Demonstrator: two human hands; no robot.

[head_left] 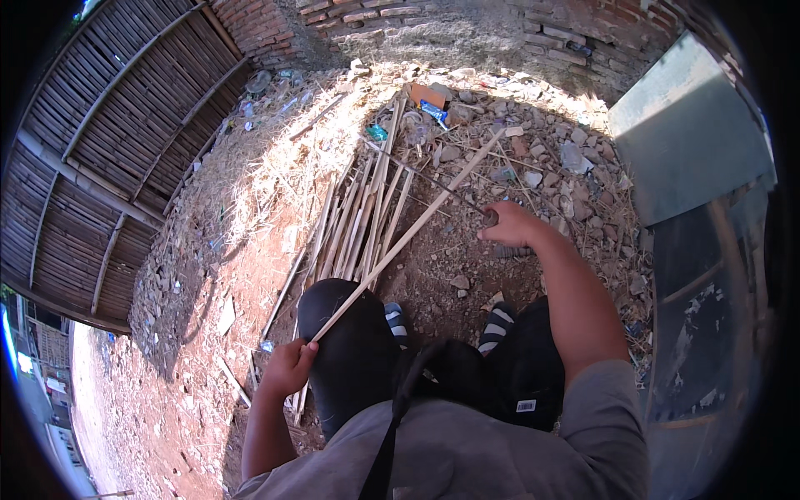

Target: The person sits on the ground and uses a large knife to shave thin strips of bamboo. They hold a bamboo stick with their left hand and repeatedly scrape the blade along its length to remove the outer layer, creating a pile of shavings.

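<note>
My left hand (288, 367) is closed round the near end of a long pale bamboo strip (392, 253). The strip slants over my left knee toward the far right. In my right hand (512, 227) is the brown handle of a long thin-bladed knife (417, 172), its dark blade seen nearly edge-on. The blade points to the far left and crosses the strip near the strip's far half; whether they touch I cannot tell. Beyond my left knee, a loose pile of split bamboo strips (354, 218) lies on the ground.
A woven bamboo wall (117, 133) rises at the left, a brick wall (467, 37) at the back. Grey panels (700, 133) stand at the right. Rubble (583, 200) and litter, including a blue wrapper (434, 112), cover the ground. My striped footwear (497, 326) shows between my knees.
</note>
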